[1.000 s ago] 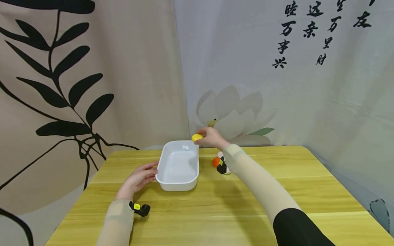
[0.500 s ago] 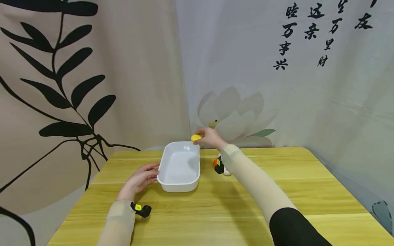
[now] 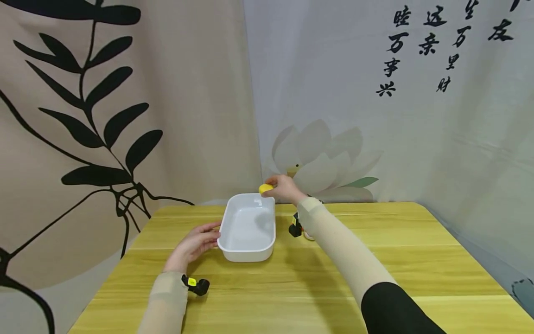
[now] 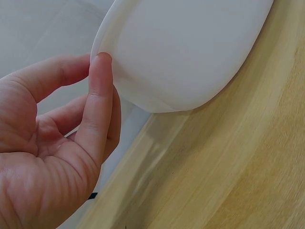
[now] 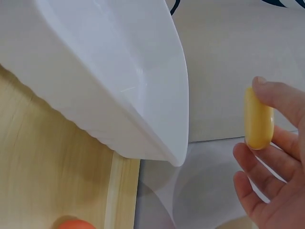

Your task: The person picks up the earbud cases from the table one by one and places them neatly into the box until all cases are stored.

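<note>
A deep white rectangular basin (image 3: 247,254) stands on the wooden table. My left hand (image 3: 199,242) is at its left side, pinching the rim; in the left wrist view the thumb tip lies on the edge, with a finger behind it. Beyond the basin's far right corner, my right hand (image 3: 285,188) holds up a small yellow rounded disc (image 5: 259,119) between thumb and fingers. The disc hangs apart from the basin in the right wrist view. Two fingers below it are bent loosely and spread. What the disc is made of, I cannot tell.
An orange round thing (image 5: 77,224) lies on the table right of the basin. Nearby, a whitish round thing (image 3: 308,236) is mostly hidden by the right sleeve. A printed cloth backdrop (image 3: 208,116) rises behind the table's far edge.
The head view has shifted, so the scene sits further right. Relative to the basin, my right hand with the yellow disc has moved slightly left. The orange thing has become hidden behind the right wrist.
</note>
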### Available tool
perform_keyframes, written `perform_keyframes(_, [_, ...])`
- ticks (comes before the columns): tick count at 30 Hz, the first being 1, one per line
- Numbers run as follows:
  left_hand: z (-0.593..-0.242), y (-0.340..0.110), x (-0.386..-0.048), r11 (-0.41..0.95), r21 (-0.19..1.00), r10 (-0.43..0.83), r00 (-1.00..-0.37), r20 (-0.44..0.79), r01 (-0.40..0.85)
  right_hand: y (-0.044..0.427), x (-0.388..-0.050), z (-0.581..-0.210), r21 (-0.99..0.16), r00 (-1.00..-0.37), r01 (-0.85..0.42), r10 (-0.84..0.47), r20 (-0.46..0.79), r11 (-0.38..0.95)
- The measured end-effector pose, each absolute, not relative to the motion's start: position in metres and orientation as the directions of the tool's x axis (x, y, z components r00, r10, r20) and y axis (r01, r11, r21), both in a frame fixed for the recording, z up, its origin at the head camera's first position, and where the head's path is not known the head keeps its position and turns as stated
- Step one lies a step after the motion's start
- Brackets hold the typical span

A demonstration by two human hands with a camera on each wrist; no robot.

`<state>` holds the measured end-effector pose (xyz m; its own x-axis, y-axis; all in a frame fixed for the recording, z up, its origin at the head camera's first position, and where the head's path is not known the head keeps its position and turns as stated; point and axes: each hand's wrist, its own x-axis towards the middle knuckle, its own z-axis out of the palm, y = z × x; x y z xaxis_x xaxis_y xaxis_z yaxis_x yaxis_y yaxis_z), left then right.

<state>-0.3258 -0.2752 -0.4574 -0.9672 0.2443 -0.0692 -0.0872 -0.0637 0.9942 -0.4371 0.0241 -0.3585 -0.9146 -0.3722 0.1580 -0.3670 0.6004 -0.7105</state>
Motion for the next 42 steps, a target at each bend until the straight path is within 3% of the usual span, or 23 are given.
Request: perform_keyframes(42, [-0.458, -0.274, -0.328, -0.075, 0.991, 0.214, -0.973, -0.092, -0.110, -0.012, -0.443, -0.371, -0.760, -0.915, -0.350, -0.373, 0.154, 0.548])
